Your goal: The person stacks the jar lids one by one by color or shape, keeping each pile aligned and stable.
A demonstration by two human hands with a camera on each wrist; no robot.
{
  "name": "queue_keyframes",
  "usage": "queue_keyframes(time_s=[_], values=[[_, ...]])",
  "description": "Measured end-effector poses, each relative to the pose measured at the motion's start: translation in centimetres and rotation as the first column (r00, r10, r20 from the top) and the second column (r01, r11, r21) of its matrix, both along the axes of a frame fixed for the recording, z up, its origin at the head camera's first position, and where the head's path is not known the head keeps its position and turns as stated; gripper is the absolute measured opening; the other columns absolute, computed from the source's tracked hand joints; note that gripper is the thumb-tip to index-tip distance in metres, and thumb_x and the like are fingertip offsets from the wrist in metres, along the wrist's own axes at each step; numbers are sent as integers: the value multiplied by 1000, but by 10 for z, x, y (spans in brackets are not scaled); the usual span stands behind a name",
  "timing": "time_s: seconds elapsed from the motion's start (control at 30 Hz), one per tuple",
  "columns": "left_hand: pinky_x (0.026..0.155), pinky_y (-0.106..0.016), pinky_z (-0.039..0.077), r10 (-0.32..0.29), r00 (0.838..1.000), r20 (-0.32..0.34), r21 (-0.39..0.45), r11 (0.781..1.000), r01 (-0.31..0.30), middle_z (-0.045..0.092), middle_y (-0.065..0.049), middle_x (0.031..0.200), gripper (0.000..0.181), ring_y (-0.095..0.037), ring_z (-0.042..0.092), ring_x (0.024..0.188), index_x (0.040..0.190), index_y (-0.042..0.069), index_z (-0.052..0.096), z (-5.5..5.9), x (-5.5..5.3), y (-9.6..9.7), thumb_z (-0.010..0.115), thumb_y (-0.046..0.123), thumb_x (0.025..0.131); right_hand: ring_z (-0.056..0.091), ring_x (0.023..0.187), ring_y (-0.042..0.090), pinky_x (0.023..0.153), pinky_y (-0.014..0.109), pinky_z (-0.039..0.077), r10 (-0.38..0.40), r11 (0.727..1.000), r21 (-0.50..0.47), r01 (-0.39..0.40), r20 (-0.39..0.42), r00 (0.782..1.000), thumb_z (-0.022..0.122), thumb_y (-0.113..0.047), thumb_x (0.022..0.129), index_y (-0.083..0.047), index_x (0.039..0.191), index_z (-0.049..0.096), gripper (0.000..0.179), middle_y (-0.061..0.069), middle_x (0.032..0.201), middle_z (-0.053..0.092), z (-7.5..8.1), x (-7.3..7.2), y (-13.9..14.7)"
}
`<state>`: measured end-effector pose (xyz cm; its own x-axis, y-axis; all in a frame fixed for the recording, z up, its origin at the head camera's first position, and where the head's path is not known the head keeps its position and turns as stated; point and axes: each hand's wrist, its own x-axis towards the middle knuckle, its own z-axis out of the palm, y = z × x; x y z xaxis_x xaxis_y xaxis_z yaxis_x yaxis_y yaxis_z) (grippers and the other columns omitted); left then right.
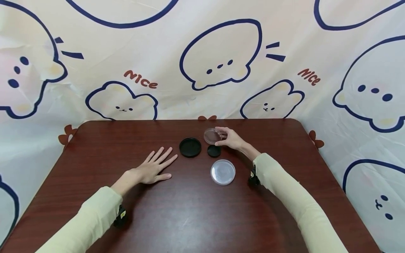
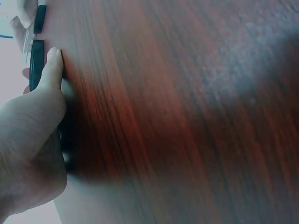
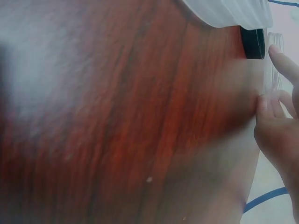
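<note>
My left hand (image 1: 151, 171) lies palm down on the table with its fingers spread, beside a large black round lid (image 1: 190, 147). At the far side of the table, my right hand (image 1: 232, 138) holds a clear shallow round dish (image 1: 211, 136) by its edge, thumb on the near side and fingers on the far side. The right wrist view shows the dish's clear wall (image 3: 272, 70) between the thumb and fingers. Just in front of that dish sits a small black round lid (image 1: 213, 151). Closer to me is a whitish translucent round dish (image 1: 223, 172).
The brown wooden table (image 1: 190, 218) has its far edge just beyond the clear dish. A white cloth backdrop (image 1: 177, 49) with cartoon outlines hangs behind it and along both sides.
</note>
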<state>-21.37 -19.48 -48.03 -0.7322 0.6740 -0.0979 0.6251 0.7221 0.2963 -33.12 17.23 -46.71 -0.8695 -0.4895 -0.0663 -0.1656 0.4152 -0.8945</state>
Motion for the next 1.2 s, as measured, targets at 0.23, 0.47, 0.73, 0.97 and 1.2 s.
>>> queue_keyframes(time_s=[0.23, 0.47, 0.73, 0.97, 1.2], values=[[109, -62, 3, -2, 1000, -7, 4, 1000, 2, 3, -16, 160, 71, -43, -1, 144, 155, 17, 21, 0, 0, 1, 46, 51, 99, 42, 131, 32, 104, 39, 38, -6, 1000, 0, 6, 7, 1000, 73, 1, 84, 3, 146, 37, 71, 20, 145, 41, 1, 7, 8], [110, -60, 1, 17, 1000, 22, -24, 1000, -16, 0, -14, 161, 71, -40, -4, 144, 156, 17, 19, 0, 0, 1, 46, 50, 99, 44, 126, 34, 102, 42, 39, -22, 1000, 22, 22, 7, 1000, 75, -1, 83, 4, 144, 40, 70, 21, 143, 42, 3, 15, 16], [109, -62, 3, -10, 1000, -6, -10, 1000, 10, 2, -16, 160, 71, -43, -1, 144, 156, 16, 20, -1, -1, 2, 46, 49, 99, 47, 120, 33, 101, 43, 40, -60, 997, 47, 61, -26, 998, 76, -1, 82, 6, 142, 41, 70, 22, 141, 45, 4, 24, 27], [109, -61, 2, -9, 1000, 1, -10, 1000, 9, 1, -15, 161, 72, -41, -2, 144, 156, 16, 19, -1, -3, 6, 45, 51, 99, 48, 116, 31, 100, 43, 40, -76, 996, 48, 77, -30, 997, 77, -3, 82, 3, 142, 40, 71, 20, 138, 44, 9, 39, 37], [109, -61, 2, 8, 1000, 5, -16, 1000, -8, 1, -15, 161, 71, -41, -2, 144, 156, 16, 20, 2, 0, 2, 47, 48, 99, 48, 113, 30, 99, 43, 40, -56, 998, 16, 57, -59, 997, 78, -3, 80, 4, 141, 41, 72, 20, 135, 43, 14, 54, 36]])
